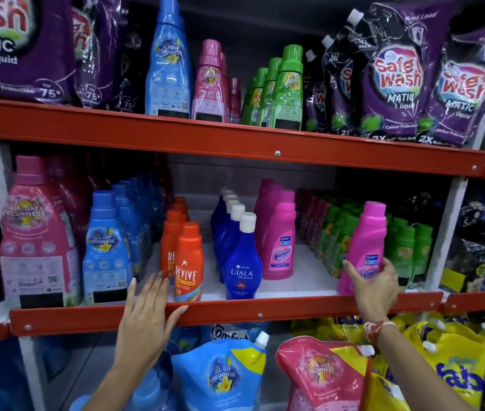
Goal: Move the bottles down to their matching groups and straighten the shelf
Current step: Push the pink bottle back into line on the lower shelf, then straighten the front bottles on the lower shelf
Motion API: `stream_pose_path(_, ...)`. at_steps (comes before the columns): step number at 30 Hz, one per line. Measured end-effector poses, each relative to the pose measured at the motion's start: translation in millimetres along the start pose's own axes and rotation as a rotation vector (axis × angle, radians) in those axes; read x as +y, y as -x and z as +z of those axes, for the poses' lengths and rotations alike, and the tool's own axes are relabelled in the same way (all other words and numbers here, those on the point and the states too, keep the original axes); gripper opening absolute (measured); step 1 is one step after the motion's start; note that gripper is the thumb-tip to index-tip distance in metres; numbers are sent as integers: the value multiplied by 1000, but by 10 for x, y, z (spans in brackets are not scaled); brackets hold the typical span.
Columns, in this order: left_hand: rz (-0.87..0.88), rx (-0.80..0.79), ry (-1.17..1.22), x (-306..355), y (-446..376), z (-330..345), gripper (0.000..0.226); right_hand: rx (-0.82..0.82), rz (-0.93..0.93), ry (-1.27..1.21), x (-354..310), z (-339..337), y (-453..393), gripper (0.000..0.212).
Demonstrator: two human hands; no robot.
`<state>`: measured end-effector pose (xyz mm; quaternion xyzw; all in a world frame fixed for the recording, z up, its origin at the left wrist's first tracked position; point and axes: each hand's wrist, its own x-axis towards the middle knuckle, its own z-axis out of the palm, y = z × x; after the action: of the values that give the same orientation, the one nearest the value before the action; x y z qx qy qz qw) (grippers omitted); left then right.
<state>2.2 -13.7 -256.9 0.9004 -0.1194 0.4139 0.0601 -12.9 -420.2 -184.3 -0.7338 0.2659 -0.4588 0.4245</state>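
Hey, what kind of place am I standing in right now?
Most likely a shop's laundry-care aisle. Orange metal shelves hold rows of identical goods: Safe Wash detergent pouches, Revive bottles, Ujala bottles. Your right hand holds a pink Vanish bottle.

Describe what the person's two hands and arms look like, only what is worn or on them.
Both forearms are bare, with no sleeves or gloves in view. The left hand has long, pale-looking nails and no ring or band that I can see. The right hand has a red and white thread band wrapped around the wrist. No watch shows on either arm.
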Motion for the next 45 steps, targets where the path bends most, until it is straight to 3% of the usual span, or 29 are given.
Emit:
stream_pose_path(15, -35, -99, -10, 0, -9, -63, 80, -292, -144, -136, -577, 459, 699, 104)
stream_pose_path(30, -34, -71, 12, 8, -15, -14, 77, -373, -163, -73, -489, 530, 670, 81)
stream_pose_path(32, -50, -145, 75, 12, -11, -60, 79, -403, -163, -72, -527, 492, 698, 82)
stream_pose_path(34, -113, -174, 215, 63, -32, -149, 87, -295, -235, -66, -613, 417, 815, 84)
stream_pose_path(36, -285, -112, 432, 141, -94, -262, 97, -110, -372, -132, -765, 341, 1037, 72)
stream_pose_path(37, -387, -116, 568, 178, -134, -318, 100, -109, -427, -199, -865, 320, 1170, 59)
stream_pose_path(39, -505, -112, 771, 231, -225, -390, 103, -319, -470, -350, -1041, 347, 1401, 36)
stream_pose_path(41, -527, -144, 904, 268, -309, -442, 101, -614, -395, -418, -1185, 400, 1603, 27)
stream_pose_path(43, -541, -235, 1010, 291, -371, -466, 90, -873, -328, -338, -1292, 458, 1755, 37)
stream_pose_path(45, -559, -340, 1092, 281, -413, -489, 87, -1025, -287, -252, -1317, 564, 1867, 68)
